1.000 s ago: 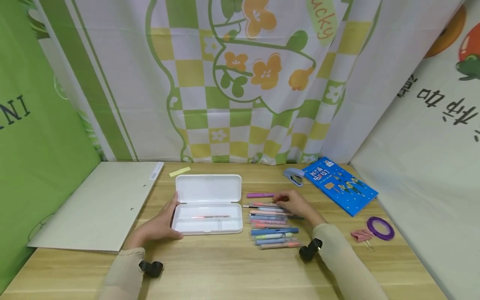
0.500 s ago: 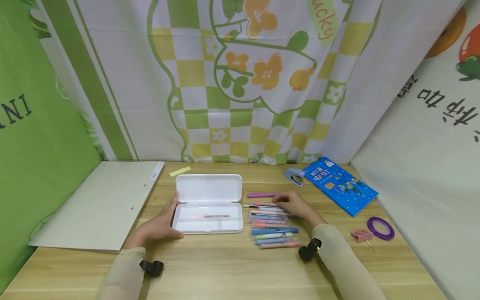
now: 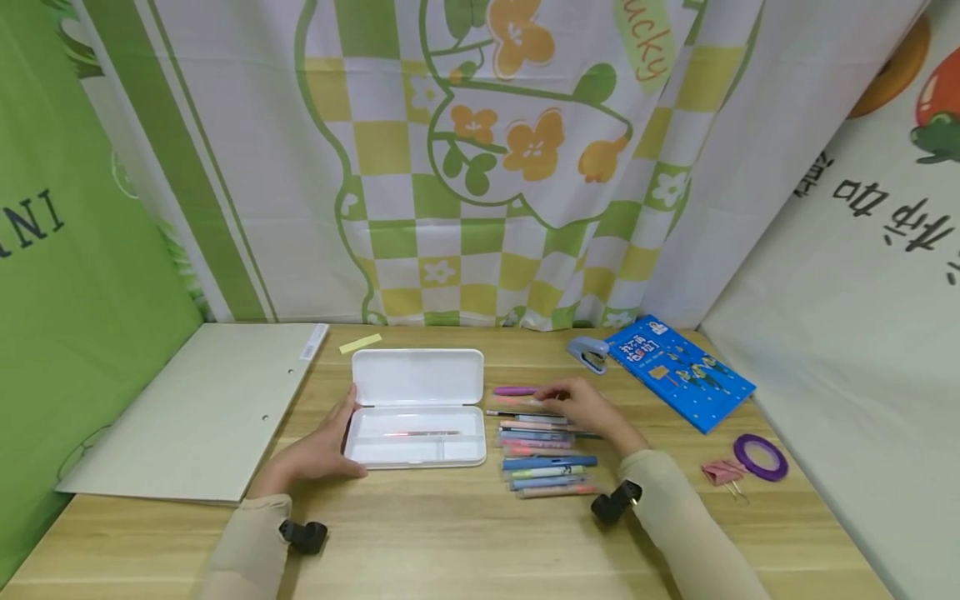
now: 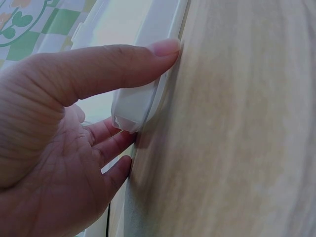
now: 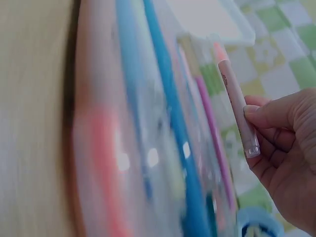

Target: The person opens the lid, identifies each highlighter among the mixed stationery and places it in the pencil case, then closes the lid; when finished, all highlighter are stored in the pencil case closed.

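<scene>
My left hand (image 3: 318,450) holds the left end of an open white pencil case (image 3: 417,377). In the left wrist view the thumb lies along the case's front edge, with the other fingers at its end. One slim pen (image 3: 423,433) lies inside the case. My right hand (image 3: 588,410) pinches a pale pink highlighter (image 5: 236,96) between thumb and fingers, its coral tip pointing away from the palm. In the head view this hand is over the far end of a row of several pens (image 3: 551,462). Beyond it, a purple pen (image 3: 513,391) lies on the table.
A large pale board (image 3: 195,408) lies at left, near a yellow strip (image 3: 360,343). At back right are a lilac stapler (image 3: 588,354) and a blue book (image 3: 678,371). A pink binder clip (image 3: 723,472) and a roll of purple tape (image 3: 761,457) sit at far right.
My right hand has shifted slightly left and away from me, lifting the pink highlighter off the row of pens. The left hand and the case have stayed put.
</scene>
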Motion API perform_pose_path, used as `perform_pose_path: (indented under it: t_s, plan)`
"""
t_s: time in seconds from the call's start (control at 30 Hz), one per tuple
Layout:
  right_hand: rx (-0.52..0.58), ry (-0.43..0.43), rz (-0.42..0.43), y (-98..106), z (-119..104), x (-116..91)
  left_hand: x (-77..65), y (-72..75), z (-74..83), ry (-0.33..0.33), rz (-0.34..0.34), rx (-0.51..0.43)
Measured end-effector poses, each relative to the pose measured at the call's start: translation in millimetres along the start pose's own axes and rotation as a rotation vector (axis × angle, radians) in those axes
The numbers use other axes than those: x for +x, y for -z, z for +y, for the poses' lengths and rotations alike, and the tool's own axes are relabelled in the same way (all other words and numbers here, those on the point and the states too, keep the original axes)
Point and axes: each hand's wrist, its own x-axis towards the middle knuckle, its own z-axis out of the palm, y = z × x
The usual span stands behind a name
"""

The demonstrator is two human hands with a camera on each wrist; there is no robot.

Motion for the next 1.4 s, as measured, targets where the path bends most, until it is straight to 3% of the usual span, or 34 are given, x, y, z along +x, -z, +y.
perform_pose_path:
  t_s: [0.4, 0.57, 0.8, 1.2, 1.4]
  plan:
    - [0.1, 0.117, -0.094, -49, -54, 26, -0.3, -0.1, 2.3, -0.005, -0.002, -0.002]
    - [0.072, 0.178, -0.082, -76, -67, 37, -1.2, 0.8, 4.3, -0.015, 0.002, -0.006]
    - [0.042, 0.194, -0.067, -105, -78, 50, -0.3, -0.3, 2.9, -0.004, -0.002, -0.009]
    - [-0.126, 0.235, -0.005, -121, -85, 51, -1.1, -0.4, 4.9, 0.001, -0.003, -0.019]
    - [-0.11, 0.219, -0.004, -123, -82, 50, -0.5, -1.1, 5.2, -0.003, -0.004, -0.006]
